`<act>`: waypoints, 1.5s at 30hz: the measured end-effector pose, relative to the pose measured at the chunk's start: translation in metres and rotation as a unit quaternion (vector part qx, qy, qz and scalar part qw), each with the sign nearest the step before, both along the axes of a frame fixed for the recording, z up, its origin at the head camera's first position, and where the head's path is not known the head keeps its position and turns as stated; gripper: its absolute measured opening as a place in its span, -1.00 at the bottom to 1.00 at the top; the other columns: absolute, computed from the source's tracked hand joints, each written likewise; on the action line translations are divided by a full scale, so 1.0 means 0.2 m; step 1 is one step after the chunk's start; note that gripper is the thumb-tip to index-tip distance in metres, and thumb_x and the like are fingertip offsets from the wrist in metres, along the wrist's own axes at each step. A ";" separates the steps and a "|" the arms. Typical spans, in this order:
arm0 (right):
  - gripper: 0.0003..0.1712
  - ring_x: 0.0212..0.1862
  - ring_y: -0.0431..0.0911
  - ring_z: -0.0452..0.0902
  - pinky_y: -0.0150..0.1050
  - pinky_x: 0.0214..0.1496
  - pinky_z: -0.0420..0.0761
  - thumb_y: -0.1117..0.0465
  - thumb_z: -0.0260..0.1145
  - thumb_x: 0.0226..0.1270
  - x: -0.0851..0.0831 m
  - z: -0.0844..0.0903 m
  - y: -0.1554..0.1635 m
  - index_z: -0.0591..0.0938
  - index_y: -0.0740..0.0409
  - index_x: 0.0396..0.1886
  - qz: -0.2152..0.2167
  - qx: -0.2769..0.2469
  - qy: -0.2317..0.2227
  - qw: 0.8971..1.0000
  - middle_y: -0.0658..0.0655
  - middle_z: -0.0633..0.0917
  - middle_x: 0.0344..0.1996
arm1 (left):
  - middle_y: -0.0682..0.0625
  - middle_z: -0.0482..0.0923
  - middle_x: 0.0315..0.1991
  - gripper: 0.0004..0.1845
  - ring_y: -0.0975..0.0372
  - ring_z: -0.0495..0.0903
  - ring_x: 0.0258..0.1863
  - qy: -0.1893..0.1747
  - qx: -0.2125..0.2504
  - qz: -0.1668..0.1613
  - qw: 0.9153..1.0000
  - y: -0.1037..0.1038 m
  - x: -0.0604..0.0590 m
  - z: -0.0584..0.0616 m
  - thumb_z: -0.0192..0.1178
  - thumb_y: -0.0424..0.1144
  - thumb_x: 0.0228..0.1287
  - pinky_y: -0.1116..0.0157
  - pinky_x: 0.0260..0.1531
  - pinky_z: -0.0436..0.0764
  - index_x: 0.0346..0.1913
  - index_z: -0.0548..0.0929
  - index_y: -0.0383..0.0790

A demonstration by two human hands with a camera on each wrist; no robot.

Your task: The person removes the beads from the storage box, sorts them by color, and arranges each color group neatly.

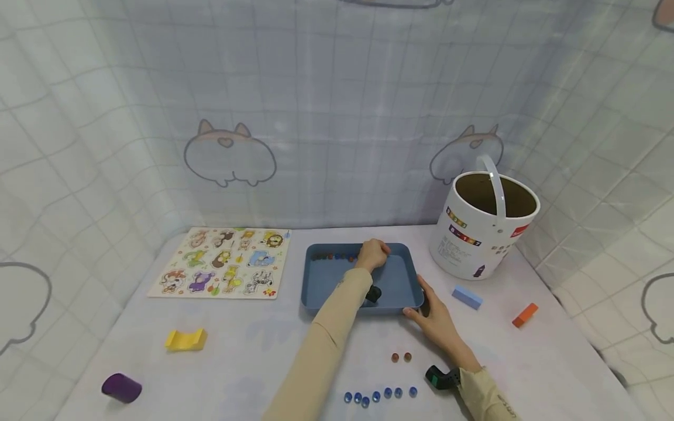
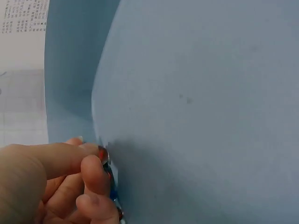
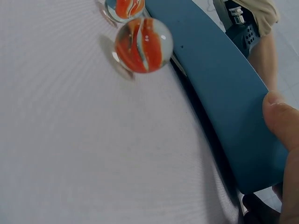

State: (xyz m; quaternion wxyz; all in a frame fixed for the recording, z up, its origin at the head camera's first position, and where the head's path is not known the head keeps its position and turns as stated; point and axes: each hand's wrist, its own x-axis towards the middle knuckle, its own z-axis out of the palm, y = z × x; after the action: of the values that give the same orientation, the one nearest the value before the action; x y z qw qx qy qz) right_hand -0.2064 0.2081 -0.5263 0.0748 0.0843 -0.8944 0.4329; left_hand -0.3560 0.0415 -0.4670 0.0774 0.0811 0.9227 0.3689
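Observation:
A shallow blue tray lies on the table, with a row of small coloured marbles along its far wall. Inside it, at that far wall, my left hand pinches a red-streaked marble between thumb and fingertips. More marbles of the row show beside its fingers in the left wrist view. My right hand grips the tray's near right corner, the thumb against the rim. Two orange-streaked glass marbles sit on the table just in front of the tray.
Several blue marbles line up nearer me. A white bucket stands back right, near a blue block and an orange block. Leftward are an animal puzzle board, a yellow block and a purple cylinder.

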 end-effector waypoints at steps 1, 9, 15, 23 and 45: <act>0.02 0.42 0.32 0.20 0.23 0.37 0.28 -0.01 0.39 0.24 0.00 0.00 0.00 0.04 0.01 0.56 0.000 0.000 0.000 1.000 0.37 0.20 0.46 | -0.05 0.70 -0.07 -0.78 0.11 0.67 -0.14 0.002 0.000 0.002 1.000 0.00 0.00 0.00 0.15 -0.34 0.36 0.23 -0.22 0.64 -0.07 0.75 -0.10; 0.03 0.41 0.33 0.20 0.23 0.36 0.28 -0.02 0.40 0.23 0.00 0.01 -0.01 0.04 0.02 0.56 0.006 0.000 -0.005 1.000 0.37 0.20 0.47 | -0.03 0.71 -0.14 -0.80 0.16 0.67 -0.21 0.010 0.010 0.003 1.000 -0.04 0.03 0.02 0.18 -0.34 0.34 0.29 -0.30 0.61 -0.09 0.75 -0.10; 0.02 0.39 0.32 0.25 0.24 0.34 0.31 0.03 0.41 0.22 -0.01 0.00 0.00 0.06 0.03 0.56 0.001 0.001 0.014 1.000 0.39 0.25 0.44 | -0.07 0.73 -0.13 -0.79 0.13 0.69 -0.16 0.042 0.104 -0.047 0.993 -0.08 0.09 0.10 0.26 -0.32 0.29 0.31 -0.22 0.64 -0.03 0.71 -0.20; 0.02 0.39 0.35 0.24 0.28 0.34 0.28 0.04 0.39 0.24 0.00 0.01 0.01 0.03 0.04 0.56 0.004 -0.001 0.012 1.000 0.43 0.24 0.43 | 0.07 0.71 -0.14 -0.80 0.26 0.63 -0.28 0.081 0.118 -0.103 0.984 -0.20 0.33 0.22 0.31 -0.15 0.27 0.34 -0.31 0.58 -0.08 0.70 -0.06; 0.03 0.40 0.32 0.24 0.20 0.37 0.26 0.05 0.42 0.21 0.00 0.01 0.01 0.05 0.08 0.55 0.005 -0.008 0.012 1.000 0.41 0.25 0.43 | 0.31 0.51 -0.64 -0.71 0.50 0.40 -0.65 0.022 -0.091 -0.238 0.967 -0.28 0.89 0.01 0.58 -0.16 -0.14 0.50 -0.57 0.37 -0.46 0.60 0.04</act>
State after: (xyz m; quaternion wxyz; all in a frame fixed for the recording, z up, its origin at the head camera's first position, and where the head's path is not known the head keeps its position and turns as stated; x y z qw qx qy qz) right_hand -0.2064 0.2092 -0.5236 0.0843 0.0934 -0.8895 0.4392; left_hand -0.1778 -0.0138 -0.4647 0.1497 0.2993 0.9080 0.2521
